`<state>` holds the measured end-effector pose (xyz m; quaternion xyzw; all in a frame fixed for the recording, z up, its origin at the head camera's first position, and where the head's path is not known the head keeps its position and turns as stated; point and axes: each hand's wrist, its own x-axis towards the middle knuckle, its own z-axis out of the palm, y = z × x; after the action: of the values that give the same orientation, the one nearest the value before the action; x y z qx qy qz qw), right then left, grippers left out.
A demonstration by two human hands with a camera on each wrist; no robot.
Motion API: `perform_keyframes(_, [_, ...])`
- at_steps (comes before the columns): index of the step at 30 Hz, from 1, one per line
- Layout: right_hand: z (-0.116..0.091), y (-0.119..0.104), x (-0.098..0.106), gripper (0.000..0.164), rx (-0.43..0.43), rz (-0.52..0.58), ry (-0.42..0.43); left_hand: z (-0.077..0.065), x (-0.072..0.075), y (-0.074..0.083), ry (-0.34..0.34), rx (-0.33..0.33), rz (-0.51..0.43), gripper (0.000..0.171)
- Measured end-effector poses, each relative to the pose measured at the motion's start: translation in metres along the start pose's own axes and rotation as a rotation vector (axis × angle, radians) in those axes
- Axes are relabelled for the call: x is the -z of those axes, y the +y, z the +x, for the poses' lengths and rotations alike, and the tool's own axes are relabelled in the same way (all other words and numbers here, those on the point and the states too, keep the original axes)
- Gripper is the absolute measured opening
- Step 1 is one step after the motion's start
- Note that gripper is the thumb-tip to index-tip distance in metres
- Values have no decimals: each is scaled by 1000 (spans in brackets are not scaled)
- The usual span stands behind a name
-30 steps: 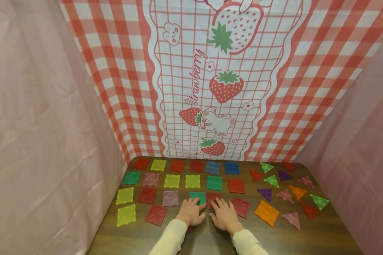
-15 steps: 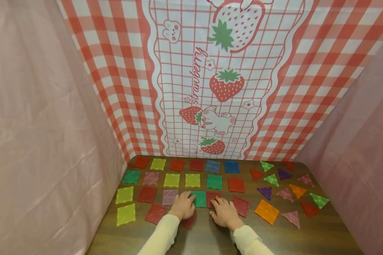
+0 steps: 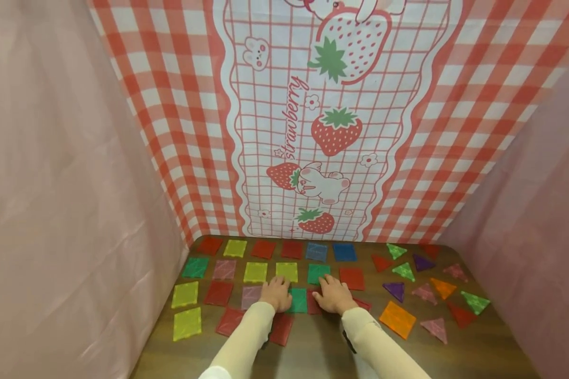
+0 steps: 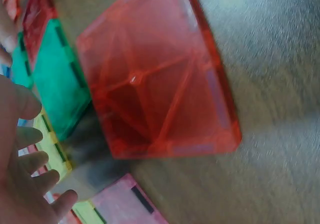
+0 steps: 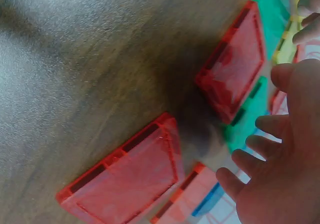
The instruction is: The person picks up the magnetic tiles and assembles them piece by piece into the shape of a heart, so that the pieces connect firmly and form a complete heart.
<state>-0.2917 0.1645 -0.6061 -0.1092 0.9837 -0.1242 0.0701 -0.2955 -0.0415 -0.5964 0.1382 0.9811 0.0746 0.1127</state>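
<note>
My left hand (image 3: 277, 293) reaches forward with its fingers extended, fingertips right at the near edge of a yellow square magnetic tile (image 3: 286, 271). Beside it, my right hand (image 3: 335, 295) has its fingertips over the near edge of a green square tile (image 3: 317, 272). Between the hands, another green tile (image 3: 298, 301) and a red tile (image 3: 313, 302) lie edge to edge, the red one partly hidden by the right hand. A red square tile (image 4: 160, 83) lies below the left wrist, and another red tile (image 5: 130, 179) is partly hidden under the right forearm in the head view.
Rows of square tiles in several colours, such as a blue tile (image 3: 344, 252), cover the back and left of the wooden table (image 3: 313, 358). Triangular tiles, one a purple triangle (image 3: 395, 291), lie at the right with an orange square (image 3: 398, 319). A checked strawberry cloth (image 3: 336, 131) hangs behind.
My left hand has moved off the middle green tile, then forward to the yellow tile, uncovering a red tile. My right hand has moved forward from the red tile to the farther green one.
</note>
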Motion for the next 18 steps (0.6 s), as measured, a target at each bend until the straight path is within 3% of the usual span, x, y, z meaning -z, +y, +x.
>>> perform_keyframes(6, [3, -4, -7, 60, -19, -12, -36, -1, -11, 6, 14, 45, 20, 46])
perform_keyframes(18, [3, 1, -10, 62, -10, -3, -14, 4, -13, 8, 32, 10, 2, 48])
